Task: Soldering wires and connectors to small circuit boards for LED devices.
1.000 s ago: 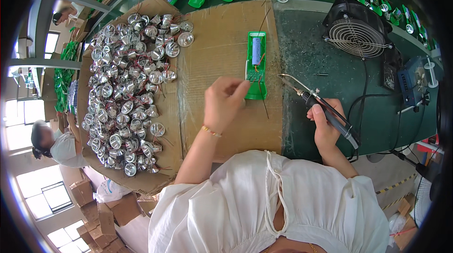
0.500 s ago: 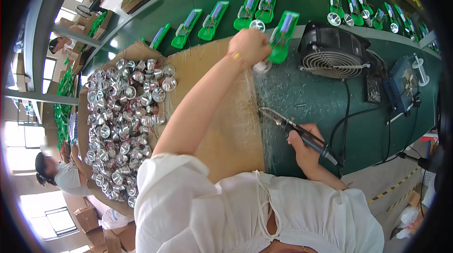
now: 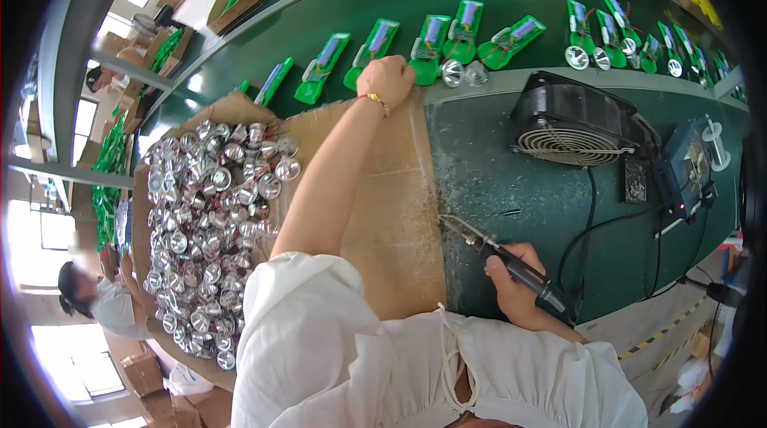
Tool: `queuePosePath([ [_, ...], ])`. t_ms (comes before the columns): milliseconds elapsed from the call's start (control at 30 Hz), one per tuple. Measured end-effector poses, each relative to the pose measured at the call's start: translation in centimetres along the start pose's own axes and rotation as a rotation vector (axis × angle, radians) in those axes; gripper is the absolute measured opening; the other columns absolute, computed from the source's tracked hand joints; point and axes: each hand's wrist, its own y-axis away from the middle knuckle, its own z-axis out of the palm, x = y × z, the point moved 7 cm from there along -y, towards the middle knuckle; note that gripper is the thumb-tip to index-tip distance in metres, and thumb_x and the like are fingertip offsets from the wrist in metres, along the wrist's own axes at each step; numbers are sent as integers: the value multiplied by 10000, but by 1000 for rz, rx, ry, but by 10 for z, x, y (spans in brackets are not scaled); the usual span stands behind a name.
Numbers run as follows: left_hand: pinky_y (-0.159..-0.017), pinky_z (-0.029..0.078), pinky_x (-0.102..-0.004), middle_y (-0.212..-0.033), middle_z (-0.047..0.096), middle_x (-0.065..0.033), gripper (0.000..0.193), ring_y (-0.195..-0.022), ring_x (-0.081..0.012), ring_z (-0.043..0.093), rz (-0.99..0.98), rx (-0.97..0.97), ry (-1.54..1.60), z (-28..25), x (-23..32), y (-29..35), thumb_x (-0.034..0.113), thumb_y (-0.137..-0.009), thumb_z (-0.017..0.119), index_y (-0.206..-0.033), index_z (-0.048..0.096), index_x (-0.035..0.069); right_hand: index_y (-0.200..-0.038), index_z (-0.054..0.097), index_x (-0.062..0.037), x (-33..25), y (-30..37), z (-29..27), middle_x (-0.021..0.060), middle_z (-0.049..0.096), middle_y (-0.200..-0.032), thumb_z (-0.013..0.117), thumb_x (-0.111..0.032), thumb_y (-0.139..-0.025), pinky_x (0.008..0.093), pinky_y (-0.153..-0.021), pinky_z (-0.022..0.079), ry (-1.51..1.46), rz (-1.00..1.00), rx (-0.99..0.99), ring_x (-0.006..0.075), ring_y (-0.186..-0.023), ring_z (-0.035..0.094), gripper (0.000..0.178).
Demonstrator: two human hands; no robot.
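In the head view my left hand [image 3: 386, 81] reaches to the far edge of the brown cardboard sheet [image 3: 391, 180], between two green plastic housings. Its fingers are curled at the edge of one green housing [image 3: 426, 70]; whether they grip anything is hidden. My right hand [image 3: 515, 284] is wrapped round a soldering iron [image 3: 519, 268], its bent tip pointing left at the sheet's right edge. One green housing with a blue cell [image 3: 511, 41] lies tilted at the right end of the near row, beside a silver reflector [image 3: 477, 74].
A cardboard box of silver reflectors [image 3: 204, 228] stands at the left. To the right are a black fan [image 3: 571, 116], a blue soldering station [image 3: 679, 164], a solder spool [image 3: 716, 144] and black cables [image 3: 591, 228]. Other green housings [image 3: 579, 25] lie farther right. Co-workers sit at the left.
My left hand has moved left and let go of the green housing, which now lies at the back with its reflector. My right hand still holds the soldering iron, almost unmoved.
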Motion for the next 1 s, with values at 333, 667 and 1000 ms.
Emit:
queuePosePath([
  [333, -498, 469, -396, -594, 588, -95, 212, -529, -288, 588, -10, 163, 196, -49, -8, 238, 234, -762, 614, -607, 573, 95, -894, 498, 13, -9, -1, 0, 70, 587, -692, 613, -104, -830, 232, -586, 464, -31, -64, 11, 99, -609, 556, 177],
  [667, -666, 481, -386, -810, 554, -75, 191, -848, -274, 559, -433, 456, -421, -137, -139, 225, 273, -734, 675, -849, 667, 121, -882, 514, 15, -12, 3, 5, 62, 578, -687, 624, -131, -831, 229, -572, 470, -17, -119, 43, 97, -603, 557, 189],
  [1000, -694, 454, -258, -993, 613, -109, 105, -840, -158, 580, -281, 851, 504, -151, -123, 289, 40, -778, 576, -714, 607, -37, -883, 527, 17, -13, 5, -1, 60, 580, -706, 620, -113, -832, 224, -560, 484, -35, -120, 102, 95, -597, 564, 168],
])
